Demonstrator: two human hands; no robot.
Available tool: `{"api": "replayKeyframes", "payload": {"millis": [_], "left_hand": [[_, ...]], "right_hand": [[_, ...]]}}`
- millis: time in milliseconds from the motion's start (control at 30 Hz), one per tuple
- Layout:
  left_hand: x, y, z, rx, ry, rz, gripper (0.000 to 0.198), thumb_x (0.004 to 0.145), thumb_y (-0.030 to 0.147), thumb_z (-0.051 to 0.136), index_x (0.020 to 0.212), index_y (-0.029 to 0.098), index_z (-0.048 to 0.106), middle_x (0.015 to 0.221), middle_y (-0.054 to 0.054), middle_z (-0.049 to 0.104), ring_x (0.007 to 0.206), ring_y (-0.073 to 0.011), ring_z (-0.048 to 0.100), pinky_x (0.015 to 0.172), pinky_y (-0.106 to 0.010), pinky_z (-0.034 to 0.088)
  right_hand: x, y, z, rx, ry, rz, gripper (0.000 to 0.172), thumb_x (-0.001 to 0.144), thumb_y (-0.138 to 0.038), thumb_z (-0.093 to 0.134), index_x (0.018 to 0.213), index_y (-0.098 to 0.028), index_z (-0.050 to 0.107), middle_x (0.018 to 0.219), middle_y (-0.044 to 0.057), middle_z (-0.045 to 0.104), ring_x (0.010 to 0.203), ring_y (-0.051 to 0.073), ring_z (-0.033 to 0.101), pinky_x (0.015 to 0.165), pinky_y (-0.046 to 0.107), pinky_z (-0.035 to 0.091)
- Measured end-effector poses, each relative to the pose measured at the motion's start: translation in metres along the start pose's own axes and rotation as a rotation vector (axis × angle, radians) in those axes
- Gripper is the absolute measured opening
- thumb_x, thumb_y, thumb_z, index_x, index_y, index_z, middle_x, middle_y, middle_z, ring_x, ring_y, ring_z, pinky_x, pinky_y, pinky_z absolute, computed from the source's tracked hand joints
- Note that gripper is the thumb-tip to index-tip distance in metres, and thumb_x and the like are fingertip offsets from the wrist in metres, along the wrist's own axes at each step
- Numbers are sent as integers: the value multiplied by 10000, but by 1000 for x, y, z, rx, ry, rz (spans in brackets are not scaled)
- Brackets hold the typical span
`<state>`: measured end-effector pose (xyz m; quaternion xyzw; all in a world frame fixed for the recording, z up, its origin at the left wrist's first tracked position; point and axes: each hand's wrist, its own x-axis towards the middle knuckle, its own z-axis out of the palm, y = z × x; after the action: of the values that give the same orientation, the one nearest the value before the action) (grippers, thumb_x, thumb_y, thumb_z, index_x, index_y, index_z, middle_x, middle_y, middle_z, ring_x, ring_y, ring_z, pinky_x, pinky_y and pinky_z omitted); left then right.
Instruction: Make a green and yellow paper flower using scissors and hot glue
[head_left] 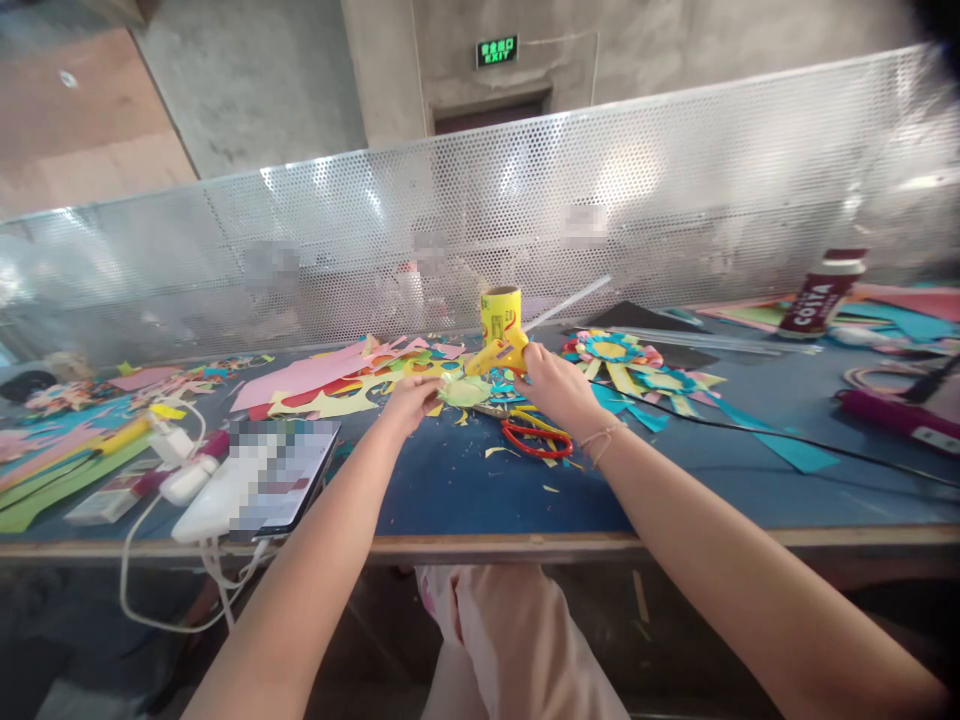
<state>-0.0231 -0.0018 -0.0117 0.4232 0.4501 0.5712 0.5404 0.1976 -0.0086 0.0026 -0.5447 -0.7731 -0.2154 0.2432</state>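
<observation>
My right hand [556, 385] is closed around the handle of a yellow glue gun [498, 352], its nozzle pointing left and down at a pale green paper piece [463, 392]. My left hand [410, 402] pinches the left edge of that green piece on the blue table [450, 490]. Red-handled scissors [534, 438] lie just under my right wrist. The gun's black cord [750, 430] runs off to the right across the table.
Coloured paper sheets and cut shapes [330, 385] cover the far side of the table, with a paper flower [622, 362] to the right. A phone [281, 478], a white power bank and cables lie at left. A bottle [821, 295] stands at far right. A perforated metal screen [525, 220] backs the table.
</observation>
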Motion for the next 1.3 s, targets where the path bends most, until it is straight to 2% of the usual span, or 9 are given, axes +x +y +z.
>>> {"api": "replayKeyframes", "payload": {"millis": [600,767,933,1100,1200,1300], "left_hand": [[-1,2,0,-47,-8,-13,44,669,77,622,664,115,602,644,-12,595,612,-64,555,610,-172,465],[2,1,-3,-41,-12,-12,89,626,96,676,661,118,597,643,-12,602,616,-72,555,623,-187,464],[5,-2,-5,-16,-20,-4,213,548,139,747,714,123,614,677,-15,621,604,-80,561,603,-200,450],[4,-3,-6,-27,-35,0,239,523,139,760,718,126,623,692,-14,632,618,-87,573,638,-216,457],[2,-2,-5,-14,-80,2,258,517,159,768,725,127,618,713,-21,636,641,-96,582,677,-240,462],[-1,-1,-2,31,-75,14,294,499,182,779,729,128,603,686,-7,614,622,-95,570,654,-250,454]], "right_hand": [[-1,0,-6,4,13,-31,202,831,-231,367,964,-133,483,904,118,606,757,198,554,553,273,276],[-2,-2,-8,-25,51,-34,196,829,-235,380,960,-137,487,901,116,606,788,205,557,565,270,289],[-1,-1,-5,-1,131,25,188,814,-281,417,922,-142,481,897,114,599,805,216,561,573,272,325],[1,-1,-2,139,169,129,265,770,-364,499,920,-148,469,889,115,595,828,241,567,622,301,389],[4,0,3,328,137,274,376,701,-421,573,936,-151,458,883,117,591,830,258,568,622,324,415],[9,3,8,578,102,386,420,611,-387,651,914,-164,466,864,93,584,813,246,567,612,323,434]]}}
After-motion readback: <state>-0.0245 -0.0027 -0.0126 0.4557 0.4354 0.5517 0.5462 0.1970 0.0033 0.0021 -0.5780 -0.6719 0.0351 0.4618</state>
